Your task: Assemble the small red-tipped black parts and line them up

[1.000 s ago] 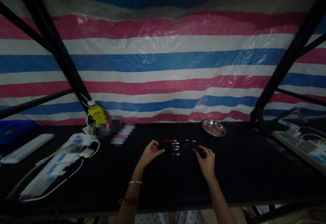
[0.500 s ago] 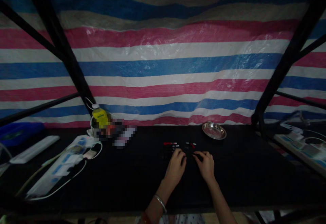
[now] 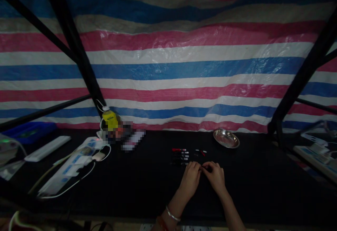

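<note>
My left hand is closed, its fingertips curled together just in front of a row of markers. Its thumb side meets my right hand, whose thumb and forefinger are pinched. Whatever lies between the fingertips is too small and dark to make out. Beyond my left hand lie several slim marker-like pens in a column: a red one at the far end and black ones nearer me. To the right of the column, beyond the fingertips, are small red, black and white pieces, perhaps caps.
A round metal dish stands at the back right of the black table. On the left are a power strip with white cables, a yellow bottle and a blue tray. Striped sheeting hangs behind, between black frame posts.
My hands have come together from a gap apart and drawn slightly toward me, uncovering more of the black pens. The whole view has shifted a little, so things appear farther right.
</note>
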`<move>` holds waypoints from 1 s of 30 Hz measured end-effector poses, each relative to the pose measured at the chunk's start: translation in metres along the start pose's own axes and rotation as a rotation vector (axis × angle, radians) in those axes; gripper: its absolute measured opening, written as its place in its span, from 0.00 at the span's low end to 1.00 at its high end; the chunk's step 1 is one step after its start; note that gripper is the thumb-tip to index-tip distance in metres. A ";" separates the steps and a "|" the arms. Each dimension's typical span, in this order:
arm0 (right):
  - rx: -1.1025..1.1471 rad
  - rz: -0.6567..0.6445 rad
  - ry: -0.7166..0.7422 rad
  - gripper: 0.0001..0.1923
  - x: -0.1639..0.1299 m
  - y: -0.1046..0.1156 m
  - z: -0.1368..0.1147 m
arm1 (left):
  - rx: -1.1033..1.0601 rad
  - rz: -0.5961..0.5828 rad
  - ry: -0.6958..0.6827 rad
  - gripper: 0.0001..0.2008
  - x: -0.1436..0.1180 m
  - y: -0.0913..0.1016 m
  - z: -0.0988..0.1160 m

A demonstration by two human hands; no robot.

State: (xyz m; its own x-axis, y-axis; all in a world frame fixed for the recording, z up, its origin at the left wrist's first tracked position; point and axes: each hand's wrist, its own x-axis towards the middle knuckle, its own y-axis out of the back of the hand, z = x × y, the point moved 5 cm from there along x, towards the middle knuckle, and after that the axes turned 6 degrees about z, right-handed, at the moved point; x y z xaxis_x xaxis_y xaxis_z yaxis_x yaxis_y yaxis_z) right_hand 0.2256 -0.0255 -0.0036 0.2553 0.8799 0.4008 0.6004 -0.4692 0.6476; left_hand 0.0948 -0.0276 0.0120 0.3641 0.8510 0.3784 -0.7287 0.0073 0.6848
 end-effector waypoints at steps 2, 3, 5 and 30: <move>0.037 -0.014 0.000 0.07 -0.001 0.000 0.001 | -0.026 0.008 0.009 0.11 0.000 0.001 0.000; 0.048 -0.019 -0.003 0.08 -0.001 0.000 0.002 | -0.043 0.016 0.017 0.11 0.000 0.002 -0.001; 0.055 -0.022 -0.014 0.08 -0.001 0.001 0.002 | -0.074 0.033 0.041 0.11 0.000 0.003 -0.002; 0.381 0.035 -0.139 0.16 -0.003 -0.003 0.017 | -0.115 0.091 0.098 0.07 -0.001 0.004 -0.008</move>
State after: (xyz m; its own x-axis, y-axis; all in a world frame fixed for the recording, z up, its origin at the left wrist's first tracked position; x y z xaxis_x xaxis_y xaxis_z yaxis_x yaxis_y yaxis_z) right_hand 0.2363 -0.0253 -0.0177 0.3648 0.8779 0.3101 0.8205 -0.4606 0.3386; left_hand 0.0870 -0.0240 0.0098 0.2392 0.8980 0.3693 -0.8199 -0.0170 0.5723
